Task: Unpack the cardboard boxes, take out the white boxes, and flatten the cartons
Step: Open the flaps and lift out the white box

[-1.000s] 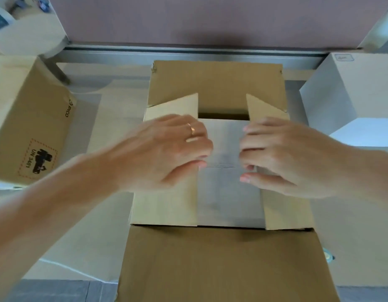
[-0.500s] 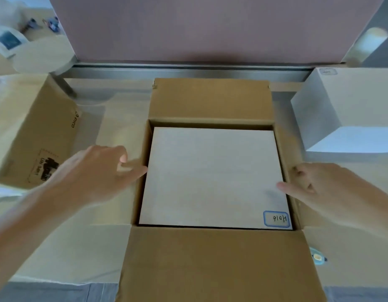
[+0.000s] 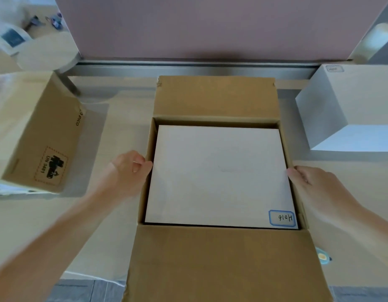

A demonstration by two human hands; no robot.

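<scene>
An open brown carton [image 3: 217, 97] stands in the middle of the table, its far and near flaps laid out flat. A white box [image 3: 217, 175] with a blue-framed label fills its inside. My left hand [image 3: 125, 173] grips the top of the carton's left wall with curled fingers. At the right wall is my right hand [image 3: 312, 184], its thumb tip at the white box's edge; the other fingers are hidden beside the wall. Another white box [image 3: 349, 110] stands on the table at the right.
A second brown carton [image 3: 36, 136] with a printed black mark lies at the left. A small blue and yellow object [image 3: 322, 257] lies near the table's front right. A metal rail and a pink panel [image 3: 210, 25] run along the far side.
The two side flaps that my hands held over the white box have swung outward and down. Both hands have moved apart to the carton's side walls, and the white box's whole top now shows.
</scene>
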